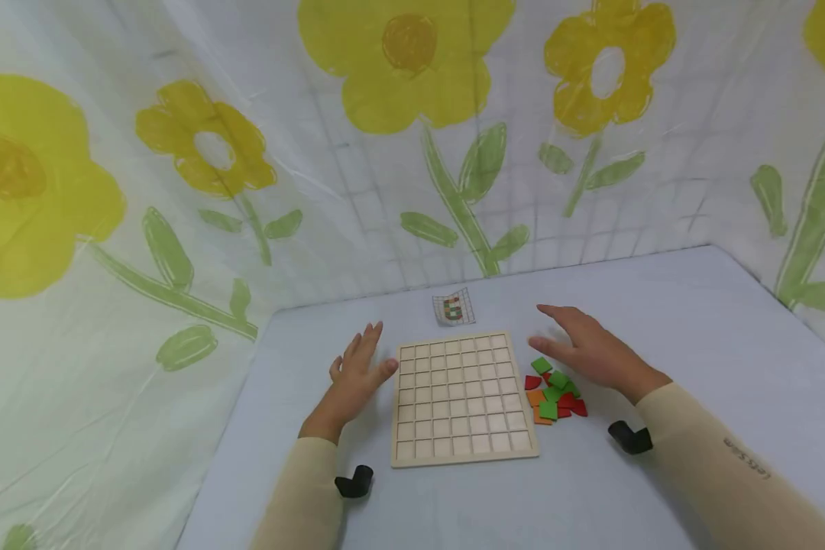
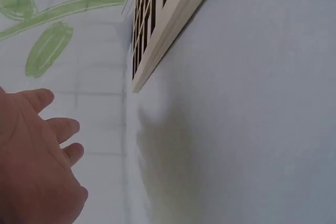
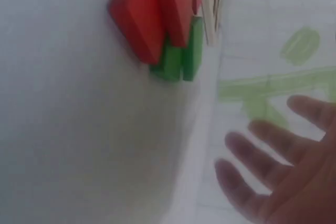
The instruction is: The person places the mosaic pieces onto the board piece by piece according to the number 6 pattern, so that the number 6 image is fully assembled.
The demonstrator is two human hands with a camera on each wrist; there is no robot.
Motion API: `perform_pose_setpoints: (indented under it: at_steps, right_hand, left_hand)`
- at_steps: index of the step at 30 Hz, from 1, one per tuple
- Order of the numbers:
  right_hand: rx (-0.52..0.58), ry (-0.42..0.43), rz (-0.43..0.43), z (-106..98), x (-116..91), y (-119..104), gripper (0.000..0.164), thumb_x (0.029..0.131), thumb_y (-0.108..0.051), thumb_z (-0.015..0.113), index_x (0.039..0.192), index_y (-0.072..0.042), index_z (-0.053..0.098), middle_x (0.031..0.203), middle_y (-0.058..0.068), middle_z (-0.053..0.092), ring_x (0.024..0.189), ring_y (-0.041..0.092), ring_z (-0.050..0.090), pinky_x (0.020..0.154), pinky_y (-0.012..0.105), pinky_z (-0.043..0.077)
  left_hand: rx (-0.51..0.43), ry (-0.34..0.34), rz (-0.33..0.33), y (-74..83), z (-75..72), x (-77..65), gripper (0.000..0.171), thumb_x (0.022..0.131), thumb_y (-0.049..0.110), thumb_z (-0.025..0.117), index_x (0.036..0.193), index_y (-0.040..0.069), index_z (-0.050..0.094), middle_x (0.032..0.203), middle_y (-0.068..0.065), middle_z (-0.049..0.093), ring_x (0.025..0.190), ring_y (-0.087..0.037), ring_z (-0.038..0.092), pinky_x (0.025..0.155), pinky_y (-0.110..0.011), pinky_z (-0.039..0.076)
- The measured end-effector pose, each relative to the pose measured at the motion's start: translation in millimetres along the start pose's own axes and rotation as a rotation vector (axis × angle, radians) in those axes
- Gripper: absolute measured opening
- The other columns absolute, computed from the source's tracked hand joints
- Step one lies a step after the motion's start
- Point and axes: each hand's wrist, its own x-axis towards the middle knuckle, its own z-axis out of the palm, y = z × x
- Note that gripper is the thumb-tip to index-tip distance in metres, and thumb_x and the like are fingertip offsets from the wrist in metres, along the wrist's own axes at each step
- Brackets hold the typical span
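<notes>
A square wooden grid board (image 1: 463, 399), its cells bare, lies on the table in the head view. Just off its left edge my left hand (image 1: 354, 382) hovers with fingers extended and nothing in it. My right hand (image 1: 591, 350), also holding nothing, is raised above and behind the pile of tiles (image 1: 557, 395) with its fingers spread. Green, red and orange pieces make up that pile, some square and some with a curved side, heaped against the board's right side. In the right wrist view a red piece (image 3: 139, 22) and green ones show close up.
Behind the board lies a small paper card (image 1: 454, 308) with a grid and a coloured figure printed on it. A white tabletop (image 1: 694, 344) carries everything. Flower-printed curtains (image 1: 357, 191) hang along its back and sides.
</notes>
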Motion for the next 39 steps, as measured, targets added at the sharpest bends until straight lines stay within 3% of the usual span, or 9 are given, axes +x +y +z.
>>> perform_pose_setpoints:
  at_steps: [4,7,12,14,17,26,39]
  right_hand:
    - [0.142,-0.015,-0.014,11,-1,8,0.083,0.107,-0.06,0.061,0.166,-0.005,0.041,0.162,0.019,0.047,0.131,0.04,0.056,0.101,0.062,0.05]
    - [0.181,-0.026,-0.023,19,-2,14,0.073,0.107,-0.053,0.067,0.159,-0.005,0.051,0.153,0.016,0.055,0.119,0.031,0.062,0.094,0.052,0.054]
    - [0.198,-0.019,-0.041,26,-2,20,0.05,0.105,-0.033,0.075,0.145,-0.005,0.065,0.137,0.012,0.065,0.106,0.024,0.063,0.092,0.047,0.054]
    - [0.182,-0.006,-0.044,27,-2,24,0.043,0.104,-0.027,0.077,0.14,-0.005,0.069,0.13,0.009,0.065,0.104,0.023,0.061,0.09,0.046,0.053]
    - [0.155,0.009,-0.048,28,-1,28,0.035,0.101,-0.021,0.08,0.131,-0.006,0.074,0.123,0.007,0.062,0.105,0.025,0.057,0.089,0.045,0.053]
    - [0.116,0.034,-0.015,36,2,27,0.034,0.098,-0.021,0.083,0.126,-0.004,0.076,0.117,0.008,0.058,0.106,0.027,0.054,0.088,0.045,0.051]
    - [0.126,0.047,0.057,39,-3,25,0.022,0.101,-0.018,0.078,0.118,-0.006,0.07,0.114,0.009,0.062,0.104,0.029,0.057,0.09,0.047,0.051]
  left_hand:
    - [-0.106,0.031,0.037,-3.0,14.3,-3.6,0.09,0.108,0.074,0.035,0.175,0.016,0.02,0.179,-0.018,0.017,0.163,-0.043,0.009,0.118,-0.074,-0.004]
    - [-0.156,0.05,0.047,-6.2,24.2,-5.5,0.088,0.109,0.073,0.034,0.174,0.015,0.024,0.177,-0.02,0.021,0.162,-0.047,0.013,0.117,-0.077,-0.002]
    - [-0.118,0.024,0.007,-16.0,36.6,-4.5,0.085,0.106,0.058,0.063,0.173,0.016,0.032,0.178,-0.012,0.023,0.164,-0.039,0.014,0.122,-0.07,-0.001]
    - [-0.064,0.0,-0.003,-17.6,38.5,-3.8,0.089,0.099,0.053,0.076,0.17,0.016,0.039,0.178,-0.006,0.024,0.164,-0.032,0.015,0.125,-0.064,0.0]
    - [0.004,-0.027,0.004,-17.7,39.4,-4.4,0.09,0.092,0.055,0.083,0.167,0.019,0.047,0.179,0.0,0.022,0.165,-0.025,0.013,0.126,-0.058,0.001]
    - [0.013,-0.027,0.018,-19.7,39.9,-7.9,0.086,0.091,0.055,0.084,0.164,0.02,0.052,0.179,0.0,0.021,0.165,-0.025,0.012,0.126,-0.058,0.0]
    - [0.018,-0.04,0.013,-23.2,47.9,-9.0,0.085,0.092,0.053,0.084,0.164,0.02,0.052,0.179,0.0,0.02,0.165,-0.025,0.013,0.126,-0.058,0.0]
